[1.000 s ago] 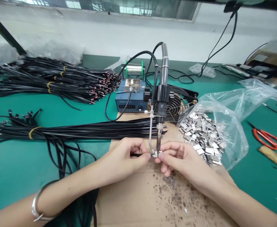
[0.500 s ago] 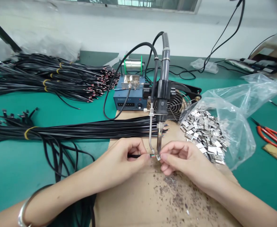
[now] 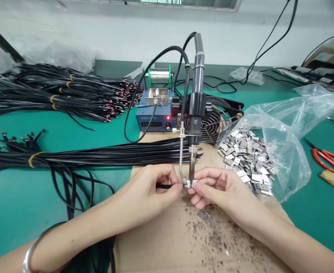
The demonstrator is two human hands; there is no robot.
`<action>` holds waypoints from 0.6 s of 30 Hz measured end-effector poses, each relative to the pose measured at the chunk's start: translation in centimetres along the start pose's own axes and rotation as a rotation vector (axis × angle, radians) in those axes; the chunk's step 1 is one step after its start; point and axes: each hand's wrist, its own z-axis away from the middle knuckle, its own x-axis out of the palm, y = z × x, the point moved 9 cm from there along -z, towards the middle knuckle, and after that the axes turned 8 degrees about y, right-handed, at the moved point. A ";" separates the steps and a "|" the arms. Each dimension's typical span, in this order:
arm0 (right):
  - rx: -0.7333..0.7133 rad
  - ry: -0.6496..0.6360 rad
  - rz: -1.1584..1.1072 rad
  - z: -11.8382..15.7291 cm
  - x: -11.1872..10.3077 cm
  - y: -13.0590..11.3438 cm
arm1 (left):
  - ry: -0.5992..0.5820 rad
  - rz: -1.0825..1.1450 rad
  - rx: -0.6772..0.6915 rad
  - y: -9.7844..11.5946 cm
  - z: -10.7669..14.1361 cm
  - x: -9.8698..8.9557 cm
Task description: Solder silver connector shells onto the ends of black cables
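Note:
Between thumb and fingers, my left hand pinches a black cable close to its stripped end, where thin coloured wires show. My right hand is closed on a small silvery metal connector, held against those wires. Right above the joint stands the tip of an upright soldering iron, clamped in a stand. A thin bent solder feed tube comes down beside the iron and ends at the wires. The fingertips hide part of the connector.
A pile of metal connectors lies in a clear plastic bag on the right, near orange-handled pliers. Bundled black cables lie at left. Behind are a blue solder feeder, a solder spool and a fan. Cardboard lies underneath.
The connector has been raised slightly and levelled under the iron's tip, with both hands shifting a little. A red light on the blue feeder now glows brightly.

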 end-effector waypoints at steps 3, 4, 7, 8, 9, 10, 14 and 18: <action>-0.001 0.001 -0.002 0.0 0.0 0.1 | 0.021 -0.004 0.012 0.2 0.0 -0.2; -0.001 0.002 0.001 0.0 0.0 0.1 | 0.023 -0.002 0.013 0.2 0.0 -0.2; -0.008 0.006 0.014 0.0 -0.1 0.2 | 0.018 0.005 0.010 0.4 0.0 -0.2; -0.011 0.004 0.019 0.0 -0.2 0.1 | 0.018 0.002 0.007 0.4 0.0 -0.1; -0.015 0.003 0.022 0.0 -0.2 0.1 | 0.017 -0.001 0.008 0.4 -0.1 -0.1; -0.018 0.002 0.027 0.0 -0.2 0.0 | 0.019 -0.004 0.011 0.4 -0.1 -0.1; -0.035 0.005 0.031 0.0 -0.1 -0.2 | 0.026 -0.011 0.025 0.5 0.0 -0.2; -0.041 0.001 0.032 0.0 -0.1 -0.2 | 0.044 -0.051 0.044 0.6 0.2 -0.4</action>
